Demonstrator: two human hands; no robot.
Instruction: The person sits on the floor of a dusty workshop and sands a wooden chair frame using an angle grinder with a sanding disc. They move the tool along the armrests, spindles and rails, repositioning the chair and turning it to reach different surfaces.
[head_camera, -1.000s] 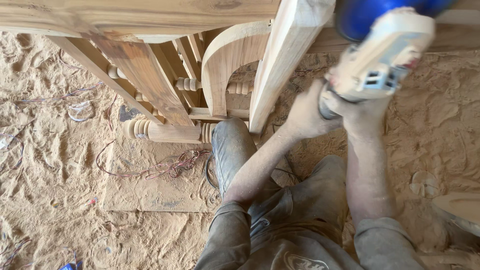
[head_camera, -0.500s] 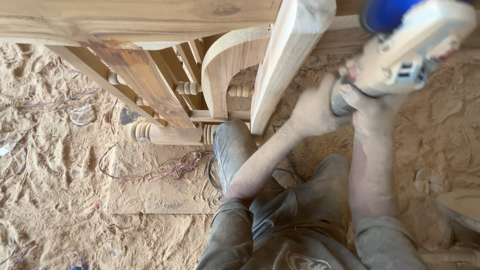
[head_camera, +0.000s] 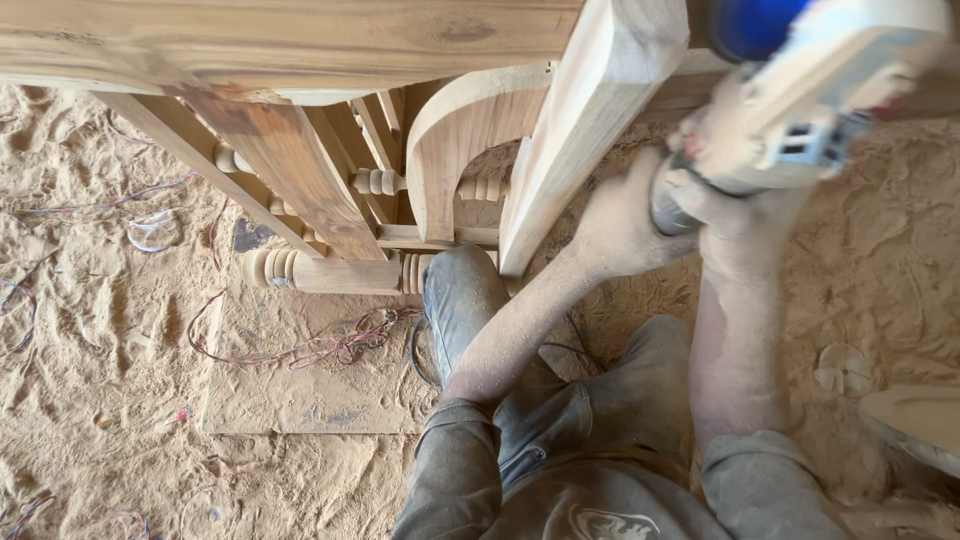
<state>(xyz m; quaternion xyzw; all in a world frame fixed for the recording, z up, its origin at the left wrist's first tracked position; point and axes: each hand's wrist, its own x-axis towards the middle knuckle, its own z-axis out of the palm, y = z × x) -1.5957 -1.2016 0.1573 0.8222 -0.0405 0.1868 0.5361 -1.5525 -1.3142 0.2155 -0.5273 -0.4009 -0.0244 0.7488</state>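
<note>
Head view, landmark: I take the pale upright wooden post (head_camera: 590, 120) of the furniture frame as my reference.
Power tool: a dusty white handheld power tool (head_camera: 800, 100) with a blue part at its top sits just right of the post, blurred, so I cannot make out its working end.
Left hand: my left hand (head_camera: 625, 225) lies right of the post's lower half, fingers curled around the tool's dark front end.
Right hand: my right hand (head_camera: 745, 215) is farther right of the post, under the tool body; it seems to grip the tool, but blur keeps me from telling how the fingers lie.
Curved piece: an arched wooden part (head_camera: 455, 130) stands just left of the post.
Turned rail: a rail with turned beads (head_camera: 320, 270) lies low, left of the post.
Leg: my trouser leg (head_camera: 460, 300) reaches toward the post's foot.
Floor: sawdust (head_camera: 120, 400) lies well left of the post, with thin coloured wires (head_camera: 330, 345) on it.
</note>
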